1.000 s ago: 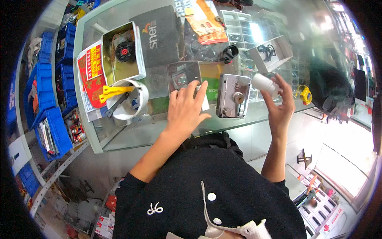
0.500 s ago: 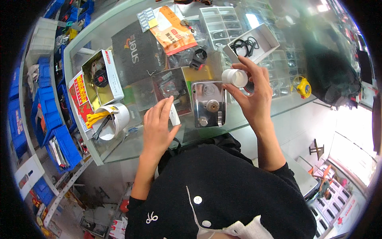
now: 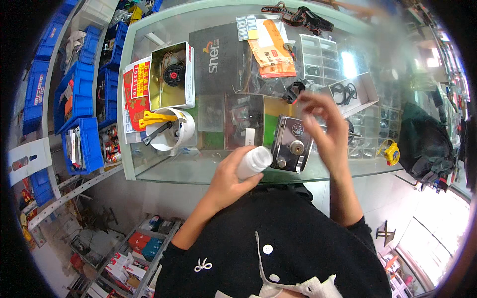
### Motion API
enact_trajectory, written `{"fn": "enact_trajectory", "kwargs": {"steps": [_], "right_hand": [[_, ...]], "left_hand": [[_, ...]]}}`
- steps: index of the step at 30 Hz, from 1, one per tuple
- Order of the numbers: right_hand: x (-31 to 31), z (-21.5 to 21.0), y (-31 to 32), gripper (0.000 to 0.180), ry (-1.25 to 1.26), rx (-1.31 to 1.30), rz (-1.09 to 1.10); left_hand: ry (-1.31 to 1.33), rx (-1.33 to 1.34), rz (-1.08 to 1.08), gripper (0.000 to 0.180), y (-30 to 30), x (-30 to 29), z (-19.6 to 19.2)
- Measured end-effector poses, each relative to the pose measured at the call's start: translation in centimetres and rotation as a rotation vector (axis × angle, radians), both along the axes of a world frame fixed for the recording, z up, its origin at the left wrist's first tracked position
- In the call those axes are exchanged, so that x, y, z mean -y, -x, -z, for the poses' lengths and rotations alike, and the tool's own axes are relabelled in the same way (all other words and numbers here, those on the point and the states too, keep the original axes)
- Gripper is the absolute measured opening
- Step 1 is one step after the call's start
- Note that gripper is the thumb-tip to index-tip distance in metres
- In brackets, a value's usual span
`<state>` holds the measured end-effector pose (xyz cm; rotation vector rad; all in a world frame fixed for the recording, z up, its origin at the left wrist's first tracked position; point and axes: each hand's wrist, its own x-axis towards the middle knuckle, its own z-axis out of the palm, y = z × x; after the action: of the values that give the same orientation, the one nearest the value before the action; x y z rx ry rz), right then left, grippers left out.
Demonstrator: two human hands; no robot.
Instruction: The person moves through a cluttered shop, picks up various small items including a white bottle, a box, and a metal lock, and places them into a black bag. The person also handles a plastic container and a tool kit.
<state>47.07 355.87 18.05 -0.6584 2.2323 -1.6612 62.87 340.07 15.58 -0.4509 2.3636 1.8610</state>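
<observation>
My left hand (image 3: 229, 179) is wrapped round a small white plastic bottle (image 3: 256, 162), tilted with its round mouth toward the right. Just right of the bottle, a shiny metal rim lock (image 3: 293, 144) with a brass-coloured key cylinder lies on the glass counter (image 3: 213, 167). Over the lock's far right corner hovers my right hand (image 3: 328, 131), thumb and fingers apart. Its fingertips are smeared by motion, and I see nothing between them. A small white block (image 3: 250, 135) lies beyond the bottle. Part of a dark round object (image 3: 351, 130) shows beside my right hand.
At the left stand a white tub (image 3: 185, 130) with yellow-handled tools and an open tin box (image 3: 192, 77). Farther back lie a dark flat box (image 3: 211, 64) and an orange envelope (image 3: 272, 54). A cable-filled tray (image 3: 370, 99) and yellow tape measure (image 3: 391, 153) are at right.
The white bottle has passed from my right hand to my left. My left hand has left the small white block on the counter. The view has shifted, so the counter sits farther right.
</observation>
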Motion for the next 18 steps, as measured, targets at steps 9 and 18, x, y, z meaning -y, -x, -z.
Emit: {"fn": "enact_trajectory", "kwargs": {"steps": [9,18], "right_hand": [[7.6,8.0,8.3,0.018,-0.860,-0.894,-0.193],[8.7,7.0,12.3,0.036,-0.928,-0.681,-0.443]], "left_hand": [[0.074,-0.016,-0.120,0.042,-4.4,2.5,1.1],[0.062,-0.033,-0.216,0.043,-4.6,4.2,2.0]]}}
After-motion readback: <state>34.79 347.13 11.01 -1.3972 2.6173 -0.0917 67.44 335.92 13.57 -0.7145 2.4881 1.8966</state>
